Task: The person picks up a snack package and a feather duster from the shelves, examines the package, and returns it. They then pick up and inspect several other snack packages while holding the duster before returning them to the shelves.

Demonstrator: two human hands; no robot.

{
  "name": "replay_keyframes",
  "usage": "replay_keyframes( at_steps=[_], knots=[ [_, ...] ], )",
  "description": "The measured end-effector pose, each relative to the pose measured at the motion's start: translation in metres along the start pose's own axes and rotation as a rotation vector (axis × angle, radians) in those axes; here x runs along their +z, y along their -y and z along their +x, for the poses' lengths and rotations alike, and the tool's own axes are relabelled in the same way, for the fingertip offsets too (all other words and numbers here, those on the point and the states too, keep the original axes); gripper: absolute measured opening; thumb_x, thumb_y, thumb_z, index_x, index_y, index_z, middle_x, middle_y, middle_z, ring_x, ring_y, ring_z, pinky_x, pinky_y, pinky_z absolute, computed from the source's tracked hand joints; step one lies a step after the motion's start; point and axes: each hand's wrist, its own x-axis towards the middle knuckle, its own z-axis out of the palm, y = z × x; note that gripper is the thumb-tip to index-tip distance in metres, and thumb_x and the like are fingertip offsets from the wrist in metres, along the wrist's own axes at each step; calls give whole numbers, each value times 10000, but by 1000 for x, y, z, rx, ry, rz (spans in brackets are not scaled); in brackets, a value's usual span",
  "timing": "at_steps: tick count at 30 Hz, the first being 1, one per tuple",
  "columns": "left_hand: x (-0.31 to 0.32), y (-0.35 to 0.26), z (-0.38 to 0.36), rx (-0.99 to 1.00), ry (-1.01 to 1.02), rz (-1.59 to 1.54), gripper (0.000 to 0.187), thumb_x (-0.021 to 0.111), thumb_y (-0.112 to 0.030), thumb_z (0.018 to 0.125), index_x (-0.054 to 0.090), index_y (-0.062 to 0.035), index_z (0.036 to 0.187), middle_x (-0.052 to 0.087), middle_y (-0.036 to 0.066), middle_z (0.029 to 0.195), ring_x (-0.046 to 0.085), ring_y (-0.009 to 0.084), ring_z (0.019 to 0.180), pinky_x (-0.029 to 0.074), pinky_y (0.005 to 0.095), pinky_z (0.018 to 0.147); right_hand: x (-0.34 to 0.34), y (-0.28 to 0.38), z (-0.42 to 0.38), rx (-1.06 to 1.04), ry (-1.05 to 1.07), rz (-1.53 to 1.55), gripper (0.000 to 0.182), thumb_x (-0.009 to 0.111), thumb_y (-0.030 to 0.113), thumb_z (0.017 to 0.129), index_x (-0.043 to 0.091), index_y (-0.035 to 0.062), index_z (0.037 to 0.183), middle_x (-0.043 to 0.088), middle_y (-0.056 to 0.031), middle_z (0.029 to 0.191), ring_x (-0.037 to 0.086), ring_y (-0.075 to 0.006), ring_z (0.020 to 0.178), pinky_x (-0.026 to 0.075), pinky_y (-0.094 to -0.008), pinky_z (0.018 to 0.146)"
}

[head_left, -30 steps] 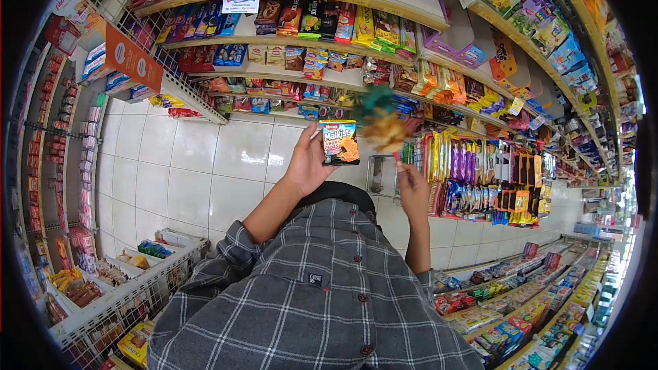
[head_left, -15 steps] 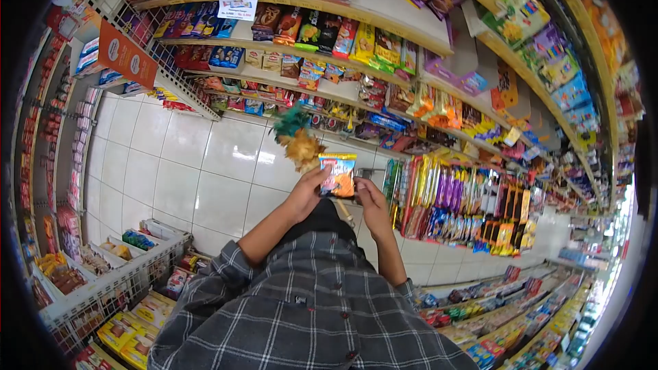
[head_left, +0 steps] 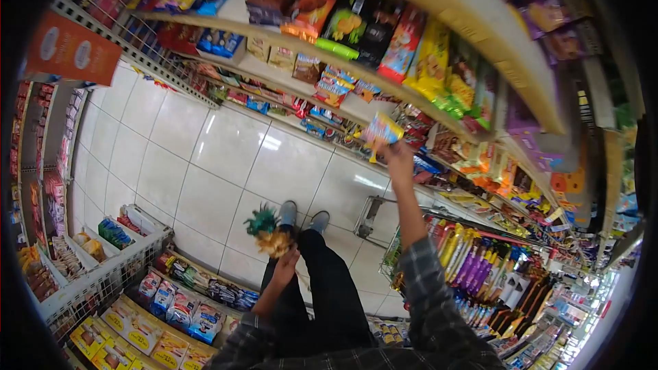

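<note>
My right hand (head_left: 399,159) is stretched out toward the shelves and pinches a small snack packet (head_left: 384,130) with yellow, blue and white print, slightly blurred. Just beyond the packet lie the lower shelf rows with other wrapped snacks (head_left: 334,88). Low down by my legs, my left hand (head_left: 285,267) is closed around a feather duster (head_left: 272,234) with green and tan feathers. The duster's head points up and away from me, over the tiled floor.
Stacked shelves of bars and biscuits (head_left: 418,62) curve across the top and right. A wire rack of long wrapped bars (head_left: 473,250) stands at my right. White bins of snacks (head_left: 116,233) and yellow boxes (head_left: 103,342) are at the left. My shoes (head_left: 319,220) stand on white tiles.
Both hands were together at the packet in front of my body. My right hand has carried it forward and right toward the shelf, while my left has let go of it and dropped with the duster.
</note>
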Motion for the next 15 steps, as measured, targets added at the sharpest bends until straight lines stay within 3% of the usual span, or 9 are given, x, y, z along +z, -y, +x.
replay_keyframes(
  at_steps=[2, 4, 5, 8, 12, 15],
  knots=[
    [8, 76, -19, -9, -67, -78, 471, 563, -308, 998, 533, -4, 1357, 622, 129, 1257, 566, 193, 1167, 410, 301, 1014, 7, -20, 64, -119, -54, -211, 259, 727, 166, 867, 646, -14, 1036, 667, -24, 891, 545, -95, 795, 454, -267, 745],
    [11, 110, -49, -65, -33, 94, 440, 578, -277, 992, 546, -25, 1351, 649, 94, 1171, 592, 166, 1076, 441, 296, 955, 26, -10, 95, -169, -115, -177, 227, 741, 150, 854, 637, -13, 973, 645, -34, 857, 528, -98, 767, 448, -268, 713],
    [13, 116, -62, -91, -12, 177, 426, 586, -261, 989, 553, -35, 1348, 662, 77, 1129, 605, 152, 1030, 457, 293, 926, 32, -19, 112, -197, -94, -153, 239, 753, 142, 840, 615, -9, 962, 625, -30, 842, 517, -102, 747, 441, -270, 693],
    [31, 103, -61, -258, -65, -65, 401, 591, -252, 984, 572, -67, 1339, 665, 41, 1023, 594, 101, 903, 473, 268, 828, 54, -54, 147, -426, -146, -40, 298, 786, 133, 804, 545, 16, 932, 553, -17, 774, 465, -116, 667, 413, -278, 632],
    [40, 116, -66, -154, -127, 3, 402, 620, -237, 966, 580, -81, 1335, 656, 47, 995, 558, 64, 860, 458, 230, 766, 64, -36, 136, -332, -327, -380, 384, 811, 193, 784, 529, 11, 971, 594, -50, 793, 543, -132, 697, 446, -289, 652],
    [36, 113, -69, -168, -163, -58, 394, 616, -233, 968, 584, -79, 1329, 661, 58, 1011, 574, 82, 874, 470, 252, 769, 62, -29, 126, -314, -279, -332, 396, 809, 168, 775, 563, -5, 1032, 632, -101, 781, 630, -200, 740, 489, -329, 694]
  ],
)
